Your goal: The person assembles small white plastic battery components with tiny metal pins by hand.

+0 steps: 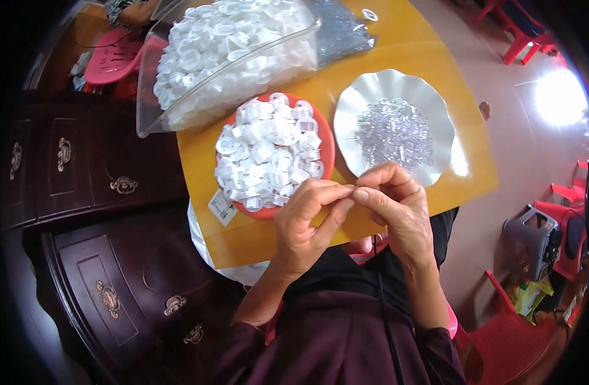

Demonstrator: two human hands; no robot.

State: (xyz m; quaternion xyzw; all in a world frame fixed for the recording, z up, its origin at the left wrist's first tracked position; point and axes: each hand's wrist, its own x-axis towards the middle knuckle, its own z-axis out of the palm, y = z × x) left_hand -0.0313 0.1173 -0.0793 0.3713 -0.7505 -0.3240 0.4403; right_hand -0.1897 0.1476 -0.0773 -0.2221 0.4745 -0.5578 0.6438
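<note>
White plastic pieces [264,152] are heaped in a round red bowl [327,136], at 10 o'clock from the point where the fingertips meet; this point is taken as the dial centre throughout. Ring-shaped and block-shaped parts can be made out in the heap. The bowl is set on a yellow table [243,249].

Left hand [307,221]: thumb and forefinger are drawn together in a pinch, tips directed to about 2 o'clock. The bowl's lower right rim is partly covered by this hand in the view.

Right hand [400,215]: thumb and forefinger are likewise pinched nearly closed, tips directed to about 10 o'clock and brought against those of the left hand. Whether anything is gripped between the tips of either hand cannot be told; the spot is too small and partly hidden.

At 1 o'clock, thin transparent pieces [397,135] are piled on a white plate [347,122] with a wavy rim; its lower edge is overlapped by the right hand in the view. At 11 o'clock, more white pieces are held in a large transparent tub [149,119]. A grey plastic bag [342,35] is seen at 12 o'clock, beside the tub. A printed label [222,206] is noted at 9 o'clock, by the bowl.
</note>
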